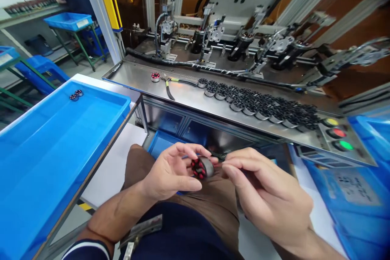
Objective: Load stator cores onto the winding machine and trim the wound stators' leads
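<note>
My left hand (170, 170) grips a small round stator (202, 167) with red-wound coils, held over my lap. My right hand (262, 187) is closed in a pinch right beside the stator, its fingertips touching the part's right side; what they pinch is too small to make out. On the steel shelf (183, 93) ahead lies a long row of several dark stators (262, 107), and one stator with red windings (155, 76) sits alone at the left, next to a pair of pliers (167, 85).
A big blue tray (55, 146) at my left holds two small parts (76, 95) in its far corner. Three buttons, yellow (332, 122), red and green, sit on the shelf's right end. Machine fixtures (243, 36) stand behind. Another person's dark sleeve shows at top left.
</note>
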`<state>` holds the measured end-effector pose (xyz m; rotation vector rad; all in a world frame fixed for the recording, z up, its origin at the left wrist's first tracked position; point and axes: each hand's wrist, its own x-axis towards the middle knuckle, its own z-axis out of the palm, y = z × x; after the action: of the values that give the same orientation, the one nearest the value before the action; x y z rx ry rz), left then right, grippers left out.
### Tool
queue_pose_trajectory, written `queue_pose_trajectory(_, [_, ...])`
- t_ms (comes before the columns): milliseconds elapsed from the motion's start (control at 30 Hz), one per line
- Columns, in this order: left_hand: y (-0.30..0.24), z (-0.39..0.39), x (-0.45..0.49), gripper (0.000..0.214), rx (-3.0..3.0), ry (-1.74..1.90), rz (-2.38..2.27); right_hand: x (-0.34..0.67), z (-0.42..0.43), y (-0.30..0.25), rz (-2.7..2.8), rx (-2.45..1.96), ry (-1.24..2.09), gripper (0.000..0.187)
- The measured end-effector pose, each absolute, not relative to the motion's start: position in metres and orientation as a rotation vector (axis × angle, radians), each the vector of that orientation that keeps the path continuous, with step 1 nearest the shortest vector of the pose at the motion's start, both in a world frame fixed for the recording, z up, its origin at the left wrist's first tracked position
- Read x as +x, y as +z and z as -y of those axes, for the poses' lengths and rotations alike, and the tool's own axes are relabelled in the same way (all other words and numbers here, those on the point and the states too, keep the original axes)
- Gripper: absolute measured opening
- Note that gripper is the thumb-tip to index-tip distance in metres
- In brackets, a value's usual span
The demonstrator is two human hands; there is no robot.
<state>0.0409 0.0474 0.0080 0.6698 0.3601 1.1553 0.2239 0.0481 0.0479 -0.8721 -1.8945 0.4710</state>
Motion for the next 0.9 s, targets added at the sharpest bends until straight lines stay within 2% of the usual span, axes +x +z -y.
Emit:
queue_pose_trajectory(100, [0.004, -0.052, 0.040, 0.041, 0.640, 1.132, -0.367, 0.224, -0.051, 0.053, 1.974, -0.749, 0.547, 0.017])
queue_pose_trajectory(233, [-0.014, -0.057, 0.039, 0.068, 0.661, 0.601, -0.326, 0.231, -0.055, 0.057, 2.117, -0.586, 0.522, 0.018])
queue_pose_trajectory(300, [-0.018, -0.055, 0.037, 0.066, 0.662, 0.522, -0.291, 0.233, -0.057, 0.058, 2.142, -0.567, 0.493, 0.016])
queue_pose_trajectory(500, [0.005, -0.043, 0.037, 0.033, 0.773, 0.995, -0.396, 0.225, -0.053, 0.062, 2.008, -0.754, 0.419, 0.014])
queue_pose_trajectory(667, [0.015, -0.050, 0.031, 0.034, 0.745, 1.300, -0.376, 0.218, -0.060, 0.059, 1.841, -0.772, 0.537, 0.013])
queue_pose_trajectory(733, [0.012, -0.057, 0.030, 0.031, 0.716, 1.177, -0.385, 0.218, -0.065, 0.057, 1.856, -0.666, 0.595, 0.012])
queue_pose_trajectory(833, [0.005, -0.063, 0.031, 0.061, 0.727, 0.701, -0.350, 0.220, -0.070, 0.054, 1.886, -0.521, 0.640, 0.010])
queue_pose_trajectory(900, [0.003, -0.062, 0.032, 0.067, 0.736, 0.550, -0.311, 0.223, -0.072, 0.053, 1.894, -0.486, 0.636, 0.008])
